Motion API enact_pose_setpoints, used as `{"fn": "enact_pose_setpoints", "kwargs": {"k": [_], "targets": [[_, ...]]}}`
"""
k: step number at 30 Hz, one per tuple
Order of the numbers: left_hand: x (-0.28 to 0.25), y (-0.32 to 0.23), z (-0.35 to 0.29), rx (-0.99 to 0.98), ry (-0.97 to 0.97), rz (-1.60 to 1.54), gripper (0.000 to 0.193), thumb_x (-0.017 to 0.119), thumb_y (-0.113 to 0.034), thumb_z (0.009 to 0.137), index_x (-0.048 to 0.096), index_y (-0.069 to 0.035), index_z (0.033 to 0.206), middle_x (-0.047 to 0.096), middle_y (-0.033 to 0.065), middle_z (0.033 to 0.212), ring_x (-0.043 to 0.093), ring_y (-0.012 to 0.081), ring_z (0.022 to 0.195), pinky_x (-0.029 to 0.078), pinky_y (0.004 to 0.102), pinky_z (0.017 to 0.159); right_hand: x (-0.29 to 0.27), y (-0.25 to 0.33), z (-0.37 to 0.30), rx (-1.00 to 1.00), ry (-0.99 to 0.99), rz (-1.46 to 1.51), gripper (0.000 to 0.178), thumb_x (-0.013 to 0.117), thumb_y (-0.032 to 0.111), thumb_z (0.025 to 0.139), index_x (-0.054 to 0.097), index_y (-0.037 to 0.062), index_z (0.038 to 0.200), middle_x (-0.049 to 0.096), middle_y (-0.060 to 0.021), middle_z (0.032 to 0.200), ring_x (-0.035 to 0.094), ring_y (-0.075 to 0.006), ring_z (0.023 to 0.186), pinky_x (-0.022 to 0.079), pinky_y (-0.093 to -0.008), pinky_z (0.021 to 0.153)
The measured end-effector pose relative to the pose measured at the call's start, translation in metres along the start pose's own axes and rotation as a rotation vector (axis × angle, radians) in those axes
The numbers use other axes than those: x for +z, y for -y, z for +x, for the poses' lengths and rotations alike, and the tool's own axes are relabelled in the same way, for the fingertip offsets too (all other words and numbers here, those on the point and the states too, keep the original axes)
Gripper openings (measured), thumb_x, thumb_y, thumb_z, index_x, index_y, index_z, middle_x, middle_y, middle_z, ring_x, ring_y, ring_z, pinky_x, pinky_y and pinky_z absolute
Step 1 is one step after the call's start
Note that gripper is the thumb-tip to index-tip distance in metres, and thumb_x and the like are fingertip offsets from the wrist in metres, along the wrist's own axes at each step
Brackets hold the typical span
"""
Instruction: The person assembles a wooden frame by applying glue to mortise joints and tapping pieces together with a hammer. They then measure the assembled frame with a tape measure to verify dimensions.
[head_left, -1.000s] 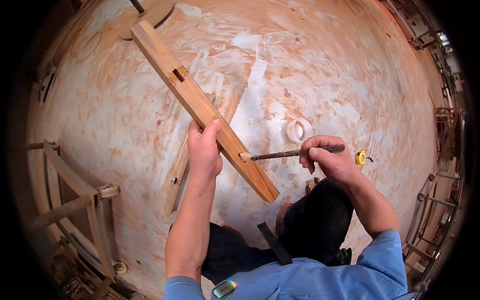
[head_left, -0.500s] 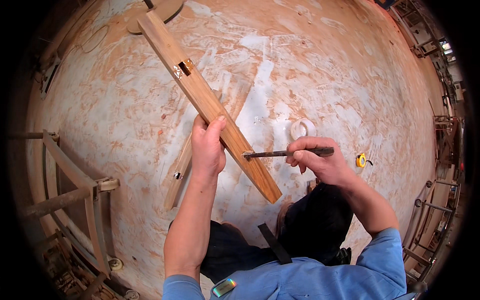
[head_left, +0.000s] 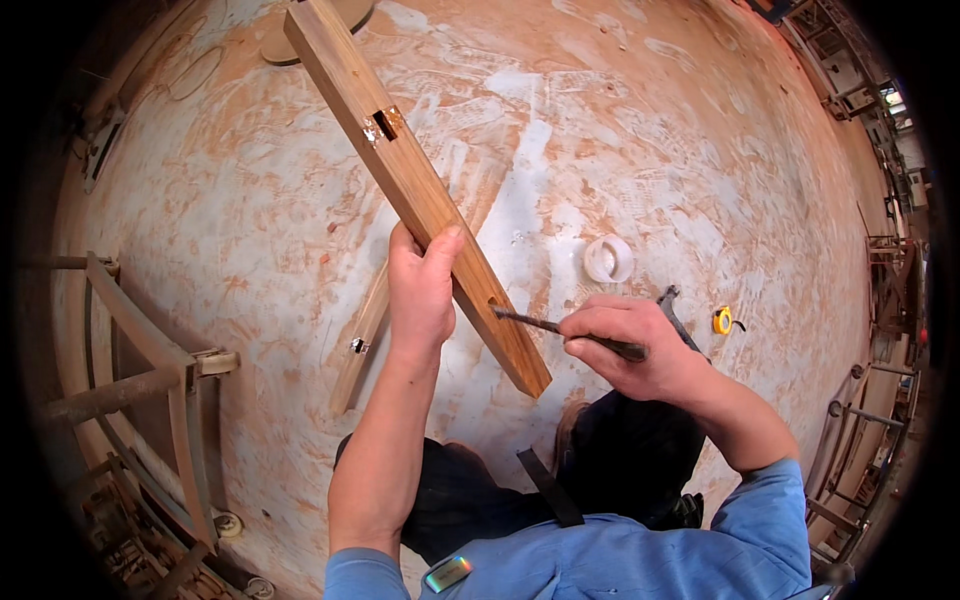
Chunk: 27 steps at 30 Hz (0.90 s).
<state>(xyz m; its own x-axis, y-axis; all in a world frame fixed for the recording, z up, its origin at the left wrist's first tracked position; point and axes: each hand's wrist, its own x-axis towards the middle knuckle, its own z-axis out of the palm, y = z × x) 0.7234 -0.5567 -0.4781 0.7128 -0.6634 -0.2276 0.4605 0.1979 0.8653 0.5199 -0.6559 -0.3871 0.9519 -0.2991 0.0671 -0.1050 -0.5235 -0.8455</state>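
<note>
The wood post [head_left: 425,190] is gripped near its middle by the left hand [head_left: 422,290], thumb on top, far end running up and left past that hand. A thin dark stick [head_left: 535,322] is pinched in the right hand [head_left: 625,340], its tip at the near slot [head_left: 493,303], just left of that hand. Can't be told if the tip is in the slot or only on its edge.

Main risk imo: post is held up by one hand only, w/ lots of length beyond the thumb, so it could be twisted or dipped if the near end gets pushed too hard by the stick. Tip could then be skidded off the slot & the face smeared or scratched.

Shiny wet-looking stuff is seen round the far slot [head_left: 385,125], up-left of the left hand; if the grip is shifted that way, fingers could be gummed up & slip, b/c it looks slick.

Also, a white tub [head_left: 609,261] is sitting just beyond the right hand, so it could be knocked by a careless reach. 2nd wood bar [head_left: 349,378] is lying left of the left hand, prob safe unless the post is dropped.
</note>
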Motion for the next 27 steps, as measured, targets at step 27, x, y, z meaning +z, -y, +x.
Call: {"fn": "enact_pose_setpoints", "kwargs": {"k": [27], "targets": [[-0.047, 0.028, 0.034, -0.424, 0.037, 0.394, 0.039, 0.071, -0.024, 0.082, 0.061, 0.003, 0.108, 0.064, 0.0066, 0.096, 0.058, 0.0147, 0.087, 0.047, 0.0321, 0.078, -0.092, -0.108, -0.052, 0.567, -0.669, 0.496, 0.021, 0.060, 0.019, 0.091, 0.065, -0.0016, 0.089, 0.063, -0.0072, 0.073, 0.058, -0.0122, 0.059, 0.044, -0.0258, 0.049]]}}
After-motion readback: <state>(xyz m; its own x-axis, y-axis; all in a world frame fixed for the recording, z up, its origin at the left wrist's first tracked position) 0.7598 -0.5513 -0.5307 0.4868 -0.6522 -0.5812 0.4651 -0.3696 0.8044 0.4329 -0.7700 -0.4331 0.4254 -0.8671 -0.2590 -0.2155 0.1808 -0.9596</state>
